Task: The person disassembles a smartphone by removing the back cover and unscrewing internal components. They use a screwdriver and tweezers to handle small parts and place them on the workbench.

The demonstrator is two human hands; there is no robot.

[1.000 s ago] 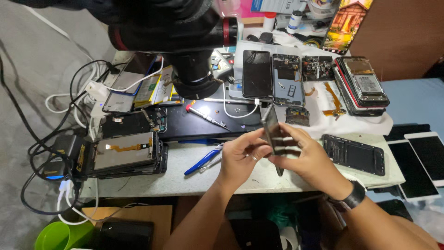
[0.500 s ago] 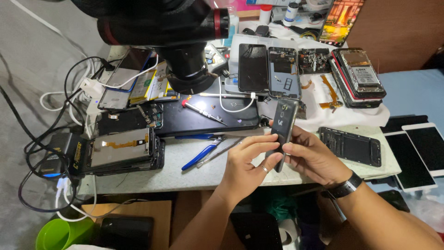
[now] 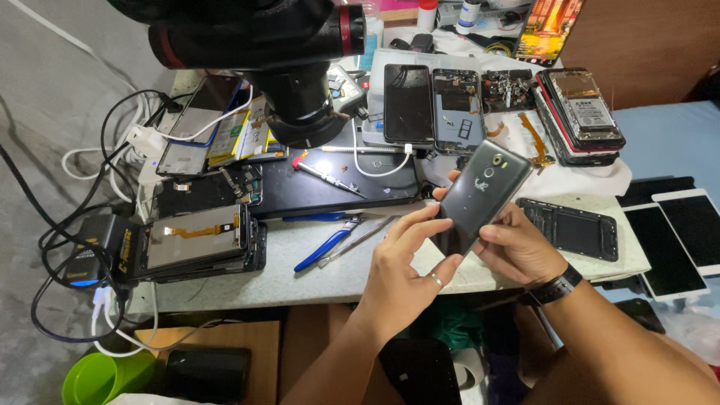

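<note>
Left hand (image 3: pixel 401 266) and right hand (image 3: pixel 517 247) together grip a dark phone (image 3: pixel 480 196), back cover up, tilted above the table edge (image 3: pixel 315 281). Blue-handled pliers (image 3: pixel 326 246) lie near the left hand; a black frame (image 3: pixel 574 229) lies beside the right.

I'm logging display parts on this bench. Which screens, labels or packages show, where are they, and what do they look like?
Dark phone: held back-up by left hand and right hand.
White screen panels: far right, two rectangles.
Black screen: top centre, glossy rectangle.
Battery label: upper right, pale sticker on stacked phones.
Colourful package: top edge, orange-yellow.
</note>
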